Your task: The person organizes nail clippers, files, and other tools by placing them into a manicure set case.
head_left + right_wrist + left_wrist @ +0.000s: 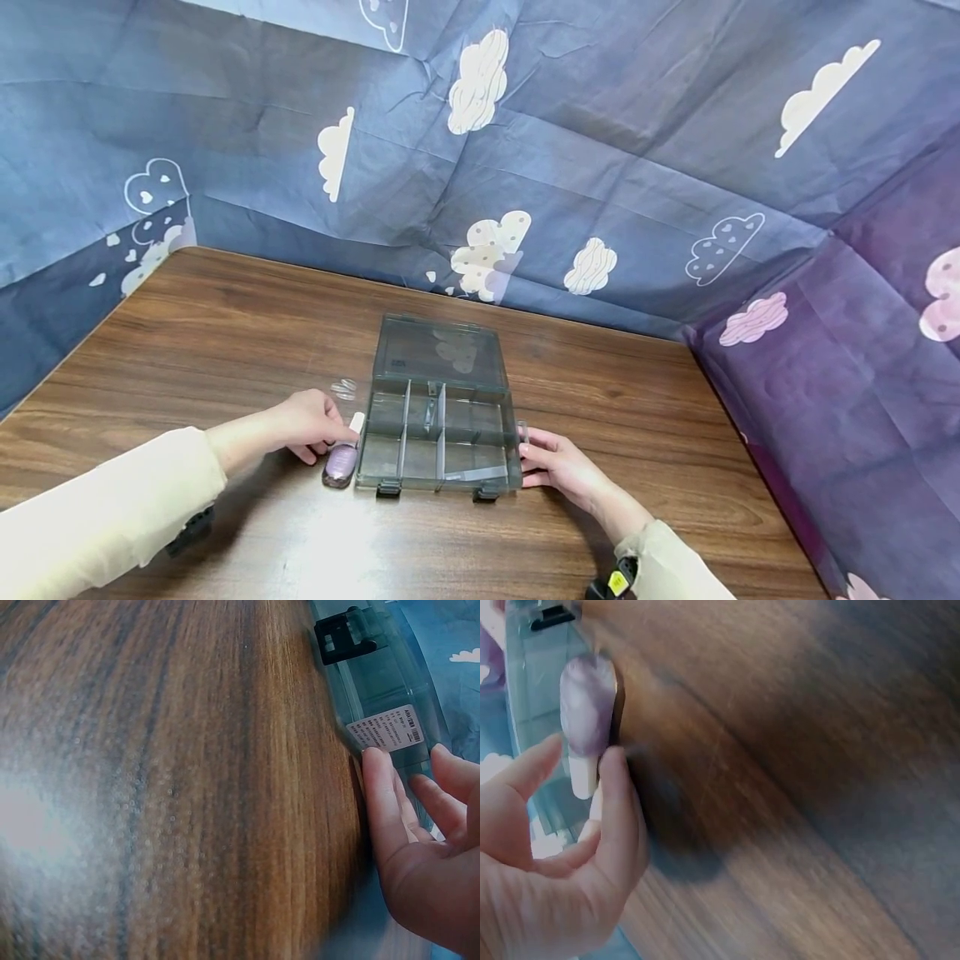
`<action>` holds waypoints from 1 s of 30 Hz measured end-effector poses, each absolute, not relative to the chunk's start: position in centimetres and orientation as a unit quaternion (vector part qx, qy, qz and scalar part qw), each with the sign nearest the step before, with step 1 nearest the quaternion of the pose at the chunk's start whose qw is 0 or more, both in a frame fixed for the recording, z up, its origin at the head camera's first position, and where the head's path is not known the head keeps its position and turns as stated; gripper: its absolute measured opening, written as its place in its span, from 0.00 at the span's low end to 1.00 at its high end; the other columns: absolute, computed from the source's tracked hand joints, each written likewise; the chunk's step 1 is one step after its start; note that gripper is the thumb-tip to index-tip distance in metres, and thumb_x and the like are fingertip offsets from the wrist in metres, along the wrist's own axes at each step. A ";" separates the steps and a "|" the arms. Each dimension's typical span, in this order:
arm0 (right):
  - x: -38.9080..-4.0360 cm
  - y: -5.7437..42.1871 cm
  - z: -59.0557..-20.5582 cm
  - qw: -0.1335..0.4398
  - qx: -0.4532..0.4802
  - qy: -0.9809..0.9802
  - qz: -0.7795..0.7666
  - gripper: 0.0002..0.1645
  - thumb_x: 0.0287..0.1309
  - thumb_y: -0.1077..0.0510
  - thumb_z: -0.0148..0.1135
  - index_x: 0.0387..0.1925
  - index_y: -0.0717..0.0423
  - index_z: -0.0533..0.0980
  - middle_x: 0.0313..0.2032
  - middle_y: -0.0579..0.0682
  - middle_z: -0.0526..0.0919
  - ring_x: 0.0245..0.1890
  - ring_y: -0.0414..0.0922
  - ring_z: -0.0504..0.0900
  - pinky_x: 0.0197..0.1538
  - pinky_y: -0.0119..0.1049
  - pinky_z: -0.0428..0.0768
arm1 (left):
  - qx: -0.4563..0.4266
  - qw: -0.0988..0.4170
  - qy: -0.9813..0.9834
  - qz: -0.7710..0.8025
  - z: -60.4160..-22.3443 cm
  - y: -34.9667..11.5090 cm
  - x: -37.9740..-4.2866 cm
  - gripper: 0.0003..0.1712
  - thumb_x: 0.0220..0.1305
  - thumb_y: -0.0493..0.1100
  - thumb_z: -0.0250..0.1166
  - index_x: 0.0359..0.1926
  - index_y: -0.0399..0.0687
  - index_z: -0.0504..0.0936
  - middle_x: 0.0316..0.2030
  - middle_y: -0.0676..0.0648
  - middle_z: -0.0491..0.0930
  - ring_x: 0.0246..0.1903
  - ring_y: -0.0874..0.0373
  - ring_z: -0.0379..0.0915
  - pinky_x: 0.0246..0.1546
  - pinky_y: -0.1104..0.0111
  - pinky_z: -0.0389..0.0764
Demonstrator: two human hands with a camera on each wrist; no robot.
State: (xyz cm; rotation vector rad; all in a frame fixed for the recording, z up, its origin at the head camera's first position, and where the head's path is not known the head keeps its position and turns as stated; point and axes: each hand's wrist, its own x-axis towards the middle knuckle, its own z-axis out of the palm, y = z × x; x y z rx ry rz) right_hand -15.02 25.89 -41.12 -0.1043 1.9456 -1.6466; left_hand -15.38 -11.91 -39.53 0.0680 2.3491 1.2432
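Bottle (pixel 341 461) is on the table (pixel 247 333), just beside the left wall of the open case (pixel 381 458). In head view its long axis runs near parallel to that wall, cap (pixel 357 422) away from the person, base toward. Can't tell if it's flat or propped up. Left hand (pixel 311 422) is nearer: reaches in from the left at the cap end, thumb and fingers spread astride the neck, not closed. Right hand (pixel 558 467), fingers extended, touches the case's right side, the whole case between it and the bottle.
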 end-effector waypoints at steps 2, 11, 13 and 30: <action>-15.0 25.9 -41.1 0.291 -0.038 0.730 -0.618 0.33 0.66 0.59 0.49 0.65 0.75 0.53 0.35 0.42 0.81 0.35 0.37 0.81 0.40 0.33 0.82 | 0.034 0.216 0.877 0.428 -39.4 -11.5 -15.3 0.13 0.48 0.43 0.69 0.19 0.43 0.74 0.16 0.49 0.71 0.17 0.60 0.71 0.17 0.67 0.80; -15.0 25.8 -41.0 0.292 -0.041 0.729 -0.618 0.33 0.67 0.59 0.49 0.65 0.75 0.53 0.35 0.41 0.81 0.34 0.37 0.80 0.40 0.32 0.82 | 0.052 0.194 0.899 0.389 -39.3 -11.7 -15.2 0.06 0.40 0.36 0.61 0.15 0.44 0.72 0.15 0.51 0.70 0.13 0.61 0.73 0.14 0.68 0.79; -15.0 25.8 -41.0 0.292 -0.041 0.728 -0.619 0.33 0.67 0.59 0.49 0.65 0.75 0.53 0.35 0.41 0.81 0.34 0.37 0.80 0.39 0.32 0.82 | 0.053 0.203 0.891 0.403 -39.6 -12.1 -15.2 0.05 0.41 0.37 0.60 0.16 0.43 0.72 0.16 0.50 0.72 0.14 0.61 0.74 0.16 0.68 0.80; -15.0 25.8 -41.1 0.292 -0.050 0.725 -0.621 0.33 0.67 0.59 0.48 0.65 0.75 0.53 0.37 0.44 0.80 0.36 0.39 0.81 0.41 0.34 0.82 | 0.052 0.330 0.761 0.556 -40.0 -14.8 -16.6 0.09 0.52 0.36 0.53 0.32 0.37 0.77 0.23 0.52 0.78 0.26 0.63 0.75 0.32 0.69 0.81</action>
